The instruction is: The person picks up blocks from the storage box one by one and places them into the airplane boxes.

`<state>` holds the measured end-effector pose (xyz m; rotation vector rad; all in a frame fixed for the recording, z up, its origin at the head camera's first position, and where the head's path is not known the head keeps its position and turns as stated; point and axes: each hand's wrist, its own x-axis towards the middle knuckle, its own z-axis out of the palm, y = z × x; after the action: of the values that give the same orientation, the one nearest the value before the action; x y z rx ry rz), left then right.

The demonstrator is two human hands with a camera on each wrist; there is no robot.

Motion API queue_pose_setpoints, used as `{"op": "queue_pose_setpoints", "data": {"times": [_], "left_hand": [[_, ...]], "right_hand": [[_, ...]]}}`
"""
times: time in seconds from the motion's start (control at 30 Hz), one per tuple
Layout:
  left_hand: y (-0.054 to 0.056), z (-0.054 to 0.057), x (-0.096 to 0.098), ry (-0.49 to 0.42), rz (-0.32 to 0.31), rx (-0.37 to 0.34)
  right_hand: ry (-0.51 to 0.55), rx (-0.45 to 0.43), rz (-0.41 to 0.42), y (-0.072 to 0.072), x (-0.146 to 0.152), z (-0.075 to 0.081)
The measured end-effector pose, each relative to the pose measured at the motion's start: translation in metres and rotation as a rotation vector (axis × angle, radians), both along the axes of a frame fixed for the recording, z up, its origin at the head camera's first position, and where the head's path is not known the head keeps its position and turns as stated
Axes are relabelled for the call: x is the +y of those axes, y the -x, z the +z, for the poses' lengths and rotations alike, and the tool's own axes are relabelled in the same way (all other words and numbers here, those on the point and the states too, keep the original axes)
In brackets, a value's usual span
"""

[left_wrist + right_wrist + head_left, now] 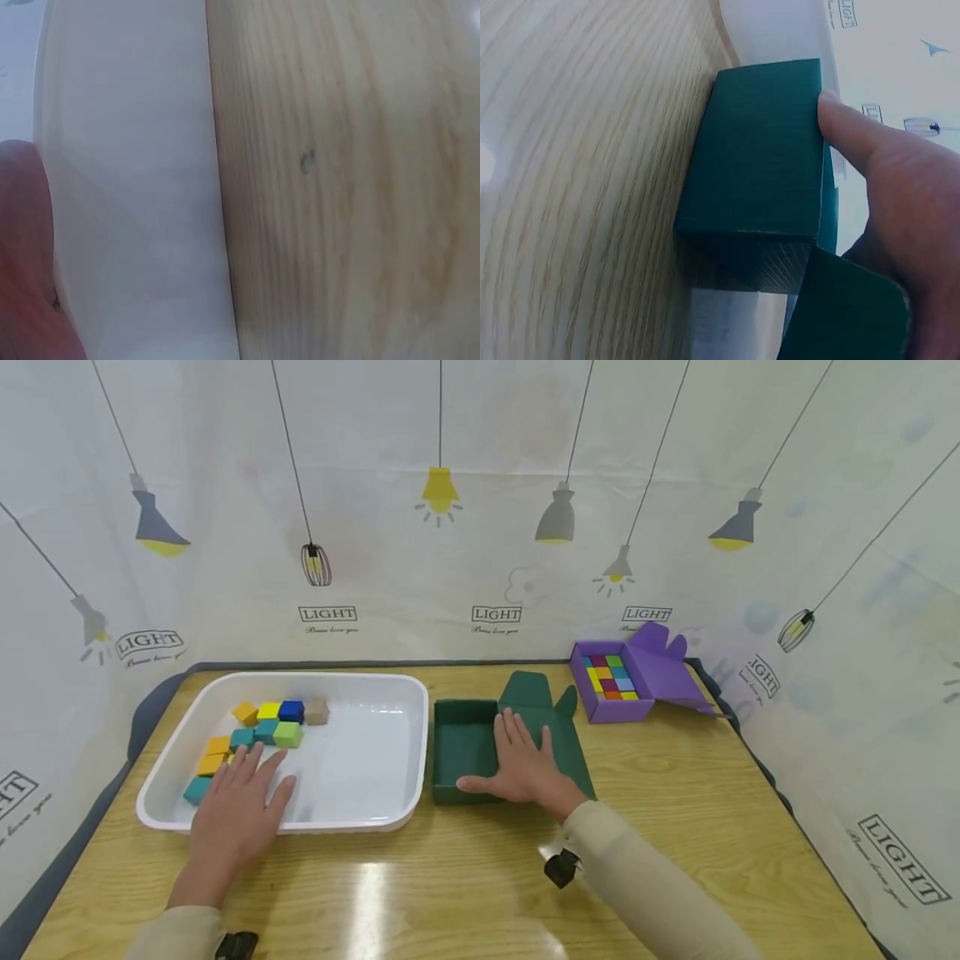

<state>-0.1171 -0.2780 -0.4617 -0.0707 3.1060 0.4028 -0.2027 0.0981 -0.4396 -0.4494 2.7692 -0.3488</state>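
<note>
My left hand reaches over the near rim of a white tray, fingers extended beside the coloured cubes at its left side. Among these are a lime cube, a dark blue cube and a plain wood cube. The left wrist view shows mostly the tray's outer wall. My right hand lies spread over an opened green box, its fingers over the side where the lid folds out. In the right wrist view, the thumb rests at the top edge of the box's front wall.
At the back right stands an opened purple box filled with coloured cubes, its lid folded out to the right. All of it sits on a wooden table, enclosed by a pale curtain printed with lamps.
</note>
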Motion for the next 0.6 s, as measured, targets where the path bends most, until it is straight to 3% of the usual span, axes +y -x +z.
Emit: {"op": "queue_pose_setpoints", "data": {"times": [0.17,0.4,0.5,0.6], "left_hand": [[0.004,0.0,-0.007,0.008,0.011,-0.013],[0.006,0.0,-0.01,0.012,-0.028,-0.012],[0.008,0.005,-0.01,-0.024,-0.053,-0.025],[0.011,0.016,-0.011,-0.096,-0.074,-0.027]], "right_hand": [[0.028,0.007,0.023,0.002,0.009,-0.001],[0.076,-0.033,0.076,0.006,0.018,-0.001],[0.084,-0.06,0.094,0.008,0.02,0.0],[0.097,-0.08,0.099,0.008,0.021,0.003]]}}
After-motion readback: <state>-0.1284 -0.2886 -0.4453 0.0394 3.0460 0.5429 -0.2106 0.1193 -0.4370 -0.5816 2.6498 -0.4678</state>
